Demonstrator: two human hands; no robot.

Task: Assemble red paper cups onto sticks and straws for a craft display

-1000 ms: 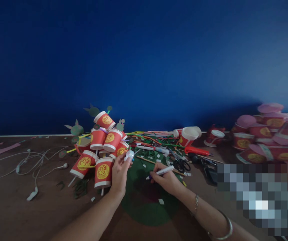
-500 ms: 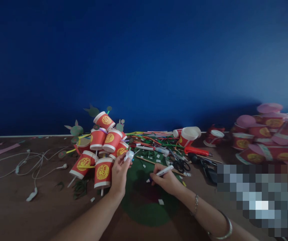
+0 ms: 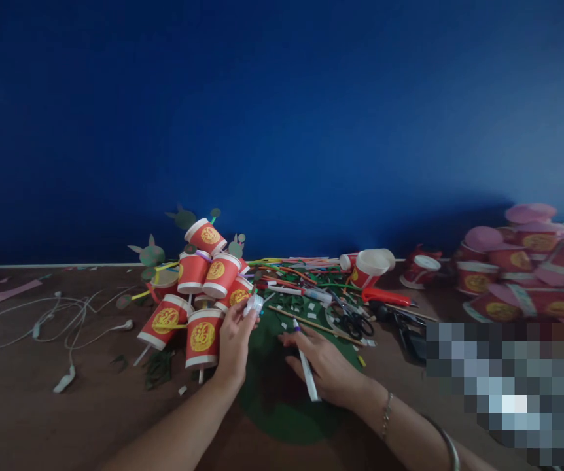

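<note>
My left hand (image 3: 233, 340) is closed, its fingertips pinching a small whitish, shiny object (image 3: 254, 304) that looks like a little roll of tape; I cannot make out its exact kind. Beside that hand stand red paper cups (image 3: 203, 337) with yellow emblems, stacked and fitted with sticks and animal-shaped paper cutouts (image 3: 151, 252). Over a green round mat (image 3: 301, 422) is my right hand (image 3: 334, 366), with a white marker (image 3: 307, 374) held across its fingers. The marker's purple end points away from me and its white end towards me. The other fingers are partly stretched.
Scissors (image 3: 358, 322), a thin wooden stick (image 3: 318, 325), pipe cleaners (image 3: 292, 271) and paper scraps litter the table behind the mat. A red tool (image 3: 387, 296) lies to their right. White earphones (image 3: 66, 378) spread at left; pink-and-red cup figures (image 3: 517, 261) pile up at right.
My right hand has turned the marker from lying slanted with its purple end near me to pointing away, and its fingers have loosened. The left hand stays put.
</note>
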